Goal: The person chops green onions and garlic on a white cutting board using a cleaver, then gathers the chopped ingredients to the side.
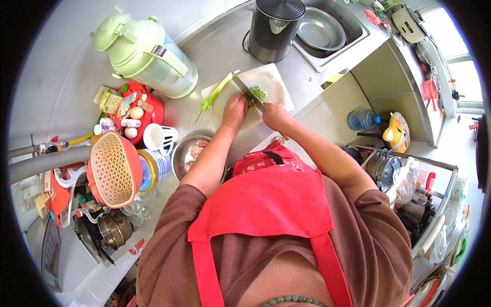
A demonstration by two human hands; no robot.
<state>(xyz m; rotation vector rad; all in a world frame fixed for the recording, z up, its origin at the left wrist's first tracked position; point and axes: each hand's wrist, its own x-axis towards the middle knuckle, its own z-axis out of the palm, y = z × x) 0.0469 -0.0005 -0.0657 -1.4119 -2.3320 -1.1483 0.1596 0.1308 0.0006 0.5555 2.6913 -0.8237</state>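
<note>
On a white cutting board [282, 85] lies a small heap of chopped greens [259, 93]. My right hand [277, 117] grips a kitchen knife [245, 89], whose blade slants across the board over the greens. Close to the blade's near side, my left hand [235, 111] rests on the board with its fingers curled down; whether anything is under the fingertips is hidden. A scallion or leek stalk [219, 92] lies along the board's left part, its green ends past the edge. A steel bowl [180, 155] with pieces of raw meat [198, 149] stands beside my left forearm.
A black electric kettle [274, 34] stands behind the board, beside a sink with a metal basin [321, 28]. To the left are a pale green thermos jug [153, 57], a red container [155, 109] bearing eggs and small bottles, a white cup [153, 137] and a pink basket [115, 169].
</note>
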